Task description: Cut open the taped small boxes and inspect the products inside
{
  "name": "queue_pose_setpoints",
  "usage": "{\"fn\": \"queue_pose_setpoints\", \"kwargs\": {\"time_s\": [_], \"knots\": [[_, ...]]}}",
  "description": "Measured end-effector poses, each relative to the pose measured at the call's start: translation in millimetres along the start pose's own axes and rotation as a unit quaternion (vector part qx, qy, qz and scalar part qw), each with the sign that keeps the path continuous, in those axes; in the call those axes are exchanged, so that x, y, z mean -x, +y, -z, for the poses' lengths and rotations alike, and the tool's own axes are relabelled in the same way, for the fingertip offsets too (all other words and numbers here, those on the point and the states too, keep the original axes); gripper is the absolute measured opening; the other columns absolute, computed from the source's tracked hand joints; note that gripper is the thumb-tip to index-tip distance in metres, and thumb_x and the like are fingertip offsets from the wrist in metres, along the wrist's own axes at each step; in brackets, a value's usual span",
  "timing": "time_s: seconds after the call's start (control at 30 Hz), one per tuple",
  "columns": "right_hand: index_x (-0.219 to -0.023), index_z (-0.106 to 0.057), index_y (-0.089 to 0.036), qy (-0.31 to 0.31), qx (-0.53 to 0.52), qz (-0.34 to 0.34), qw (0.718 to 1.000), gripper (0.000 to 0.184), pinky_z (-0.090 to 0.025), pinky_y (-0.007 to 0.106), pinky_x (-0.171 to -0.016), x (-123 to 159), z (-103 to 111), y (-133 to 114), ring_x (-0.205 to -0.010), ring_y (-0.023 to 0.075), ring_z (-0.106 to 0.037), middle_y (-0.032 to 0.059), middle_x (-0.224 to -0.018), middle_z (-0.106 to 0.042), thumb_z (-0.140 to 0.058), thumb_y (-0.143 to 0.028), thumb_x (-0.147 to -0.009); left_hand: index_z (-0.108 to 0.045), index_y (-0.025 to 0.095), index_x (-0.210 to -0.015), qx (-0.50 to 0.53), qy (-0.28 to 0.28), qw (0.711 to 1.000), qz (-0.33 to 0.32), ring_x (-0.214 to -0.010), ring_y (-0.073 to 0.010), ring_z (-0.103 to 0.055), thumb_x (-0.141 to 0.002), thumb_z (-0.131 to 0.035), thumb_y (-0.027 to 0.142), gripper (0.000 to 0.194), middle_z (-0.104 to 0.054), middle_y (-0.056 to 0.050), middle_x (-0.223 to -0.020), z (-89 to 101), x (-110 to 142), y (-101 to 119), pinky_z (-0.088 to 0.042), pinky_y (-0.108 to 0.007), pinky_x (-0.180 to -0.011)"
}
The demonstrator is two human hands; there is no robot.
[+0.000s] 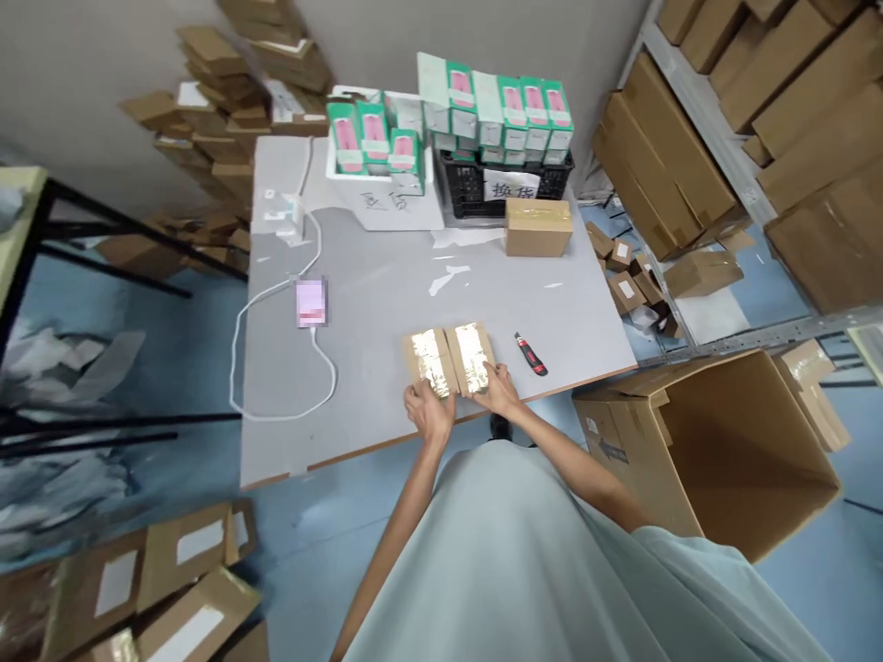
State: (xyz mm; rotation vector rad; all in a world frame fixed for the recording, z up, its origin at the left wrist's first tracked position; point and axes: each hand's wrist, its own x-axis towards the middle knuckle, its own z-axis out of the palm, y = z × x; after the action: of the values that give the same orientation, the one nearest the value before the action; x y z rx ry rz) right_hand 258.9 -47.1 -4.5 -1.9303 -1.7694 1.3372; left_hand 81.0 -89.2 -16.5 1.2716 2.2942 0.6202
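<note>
Two small cardboard boxes lie side by side at the table's front edge, a left box [429, 354] and a right box [470, 349], with shiny clear tape over their tops. My left hand [429, 414] grips the near end of the left box, fingers curled at its corner and thumb toward the middle. On the right box's near corner, my right hand [499, 390] has its fingers closed, thumb reaching along the near side. Just right of that hand lies a red and black box cutter [531, 355], which neither hand touches.
A closed carton [538, 228] stands toward the back, before a black crate [473, 188] and a white bin [393, 213] of green-and-pink boxes. A white cable [238, 359] loops at left by a pixelated device [311, 302]. A large open carton [641, 441] stands on the floor at right.
</note>
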Motion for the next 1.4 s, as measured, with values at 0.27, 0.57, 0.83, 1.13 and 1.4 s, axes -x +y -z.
{"fn": "queue_pose_setpoints", "kwargs": {"time_s": [0.27, 0.57, 0.83, 1.13, 1.4], "knots": [[-0.174, -0.056, -0.024, 0.155, -0.097, -0.072, 0.981, 0.086, -0.052, 0.059, -0.130, 82, 55, 144, -0.151, 0.0402, -0.065, 0.0187, -0.156, -0.069, -0.088, -0.042, -0.097, -0.074, 0.023, -0.133, 0.050, -0.120, 0.941, -0.313, -0.157, -0.0425, -0.058, -0.108, -0.060, 0.033, 0.030, -0.066, -0.021, -0.156, -55.7, 59, 73, -0.038, -0.068, -0.137], [-0.179, -0.049, -0.019, 0.386, -0.198, -0.298, 0.850, 0.084, -0.049, 0.055, -0.133, 235, 89, 264, -0.150, 0.0366, -0.064, 0.0223, -0.160, -0.065, -0.080, -0.041, -0.104, -0.075, 0.023, -0.134, 0.005, -0.323, 0.790, -0.520, -0.155, -0.0411, -0.059, -0.108, -0.061, 0.032, 0.031, -0.068, -0.021, -0.156, -132.3, 104, 194, -0.032, -0.069, -0.139], [-0.178, -0.050, -0.017, 0.445, -0.223, -0.367, 0.786, 0.081, -0.048, 0.055, -0.135, 320, 106, 355, -0.159, 0.0378, -0.059, 0.0242, -0.165, -0.061, -0.079, -0.039, -0.106, -0.071, 0.027, -0.137, -0.075, -0.407, 0.692, -0.591, -0.162, -0.0382, -0.055, -0.110, -0.061, 0.030, 0.030, -0.069, -0.016, -0.158, -228.6, 232, 291, -0.024, -0.067, -0.145], [-0.179, -0.048, -0.013, 0.392, -0.210, -0.361, 0.820, 0.079, -0.047, 0.057, -0.137, 355, 149, 452, -0.161, 0.0401, -0.056, 0.0279, -0.172, -0.055, -0.074, -0.040, -0.110, -0.076, 0.025, -0.135, -0.154, -0.487, 0.622, -0.593, -0.161, -0.0386, -0.057, -0.108, -0.060, 0.024, 0.032, -0.073, -0.016, -0.155, -333.5, 360, 313, -0.021, -0.067, -0.147], [-0.177, -0.050, -0.012, 0.361, -0.077, -0.374, 0.851, 0.074, -0.047, 0.074, -0.132, 384, 229, 579, -0.164, 0.0504, -0.051, 0.0332, -0.175, -0.052, -0.068, -0.043, -0.113, -0.076, 0.026, -0.136, -0.188, -0.526, 0.591, -0.582, -0.159, -0.0401, -0.057, -0.107, -0.059, 0.024, 0.034, -0.073, -0.016, -0.153, -420.8, 369, 352, -0.018, -0.070, -0.147]]}}
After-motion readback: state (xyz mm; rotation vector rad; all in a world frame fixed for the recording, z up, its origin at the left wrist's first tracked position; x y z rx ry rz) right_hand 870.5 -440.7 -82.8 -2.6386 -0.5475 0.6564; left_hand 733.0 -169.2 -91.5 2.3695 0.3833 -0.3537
